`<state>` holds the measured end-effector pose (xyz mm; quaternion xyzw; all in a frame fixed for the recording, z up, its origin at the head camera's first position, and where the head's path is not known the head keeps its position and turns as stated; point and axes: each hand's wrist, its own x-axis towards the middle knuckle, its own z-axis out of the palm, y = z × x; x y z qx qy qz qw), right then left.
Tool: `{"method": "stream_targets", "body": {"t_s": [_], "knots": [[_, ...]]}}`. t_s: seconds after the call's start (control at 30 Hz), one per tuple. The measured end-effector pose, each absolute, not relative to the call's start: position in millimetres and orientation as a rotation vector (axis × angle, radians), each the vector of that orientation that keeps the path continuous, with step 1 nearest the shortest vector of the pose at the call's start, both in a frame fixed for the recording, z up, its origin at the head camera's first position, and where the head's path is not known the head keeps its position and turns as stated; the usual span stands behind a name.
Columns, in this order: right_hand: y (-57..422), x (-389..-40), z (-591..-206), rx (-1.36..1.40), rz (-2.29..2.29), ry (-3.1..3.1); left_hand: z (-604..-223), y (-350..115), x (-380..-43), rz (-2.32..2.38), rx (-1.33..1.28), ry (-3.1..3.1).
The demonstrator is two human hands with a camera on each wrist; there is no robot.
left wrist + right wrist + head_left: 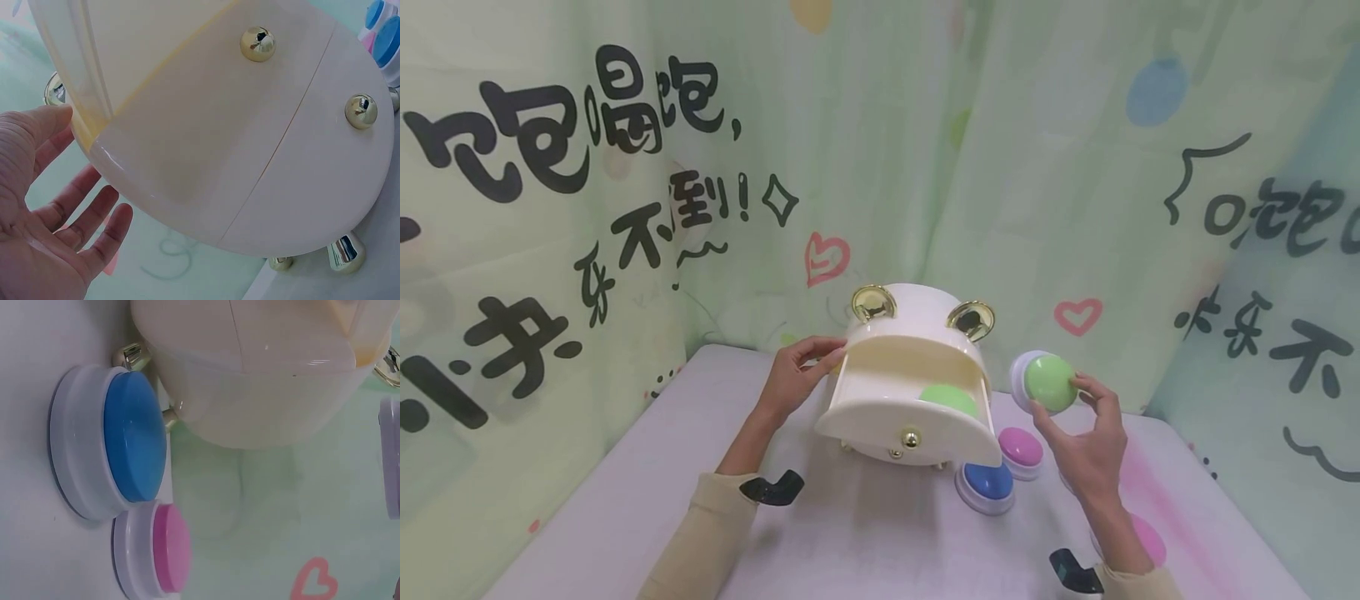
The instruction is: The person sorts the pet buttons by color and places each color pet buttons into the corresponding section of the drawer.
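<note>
A cream drawer box (pixel 917 312) with gold round ears and small gold feet stands on the table, its upper drawer (pixel 887 417) pulled out. My left hand (pixel 797 375) grips the box's left side; in the left wrist view the thumb (pixel 53 119) lies at the shell's edge, the other fingers loosely spread. Inside the drawer lies a green-topped push button (pixel 951 398). To the right of the box, my right hand (pixel 1093 442) pinches another green push button (pixel 1051 383) with a white base between thumb and fingers, raised and tilted. The right wrist view hides most of that hand.
A blue push button (pixel 988 482) and a pink push button (pixel 1021 447) sit close to the box's right front. Another pink button (pixel 1148 540) lies partly behind my right forearm. Printed curtains (pixel 925 167) surround the white-covered table (pixel 850 550).
</note>
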<state>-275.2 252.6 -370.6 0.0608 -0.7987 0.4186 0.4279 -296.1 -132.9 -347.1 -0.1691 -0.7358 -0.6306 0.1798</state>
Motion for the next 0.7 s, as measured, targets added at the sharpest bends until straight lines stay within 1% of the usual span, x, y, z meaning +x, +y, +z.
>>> {"method": "stream_targets", "body": {"t_s": [0.7], "knots": [[232,-252,-345,0.344,1.148,-1.891,-346,-132,-295,-1.791,-0.475,-2.073]]}}
